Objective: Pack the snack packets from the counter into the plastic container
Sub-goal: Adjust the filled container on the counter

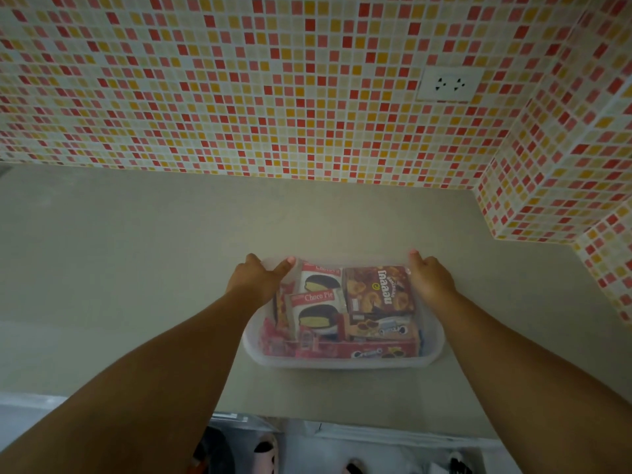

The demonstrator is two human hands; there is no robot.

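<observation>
- The plastic container point(342, 360) was seen on the grey worktop point(136, 268), near its front edge and well apart from the tiled wall point(273, 97).
- Several snack packets were lying inside it: two Choco Pie packets point(316, 309) on the left side, a brown packet point(379, 290) on the right, and red boxes point(376, 350) along the near wall.
- The left hand point(256, 280) was placed on the far left corner of the container, with the thumb laid over the rim; the fingers seemed to be curled round the outside wall.
- The right hand point(429, 278) was placed in the same way on the far right corner, so the container was held by both hands at once.
- No snack packet was seen left on the bare worktop in this view, so the packing was judged to be done, or almost done.
- No lid was seen anywhere; whether closing was left to do could not be told.
- A white wall socket point(449, 84) was seen on the tiles, and sandals point(266, 453) on the floor below the worktop edge.
</observation>
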